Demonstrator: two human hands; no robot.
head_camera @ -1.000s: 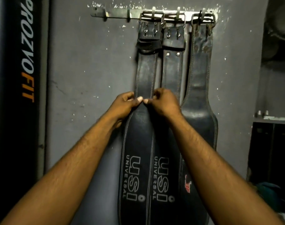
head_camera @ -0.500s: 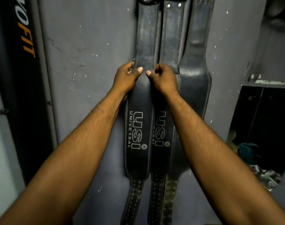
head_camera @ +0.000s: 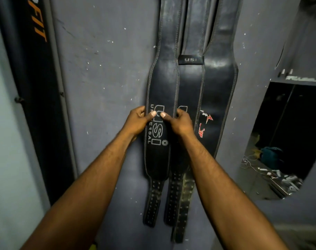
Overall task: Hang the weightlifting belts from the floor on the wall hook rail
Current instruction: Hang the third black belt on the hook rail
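Left hand (head_camera: 135,121), right hand (head_camera: 180,123) grip edges of black white-stitched USI belt (head_camera: 160,83) hanging against wall (head_camera: 103,69)

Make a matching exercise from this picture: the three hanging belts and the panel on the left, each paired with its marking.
Things:
1. left belt
2. middle belt
3. right belt
4. panel

Markings:
A. red logo
B. orange letters
C. small USI tab
D. white UNIVERSAL lettering

Pairs: 1-D, 2-C, 3-A, 4-B
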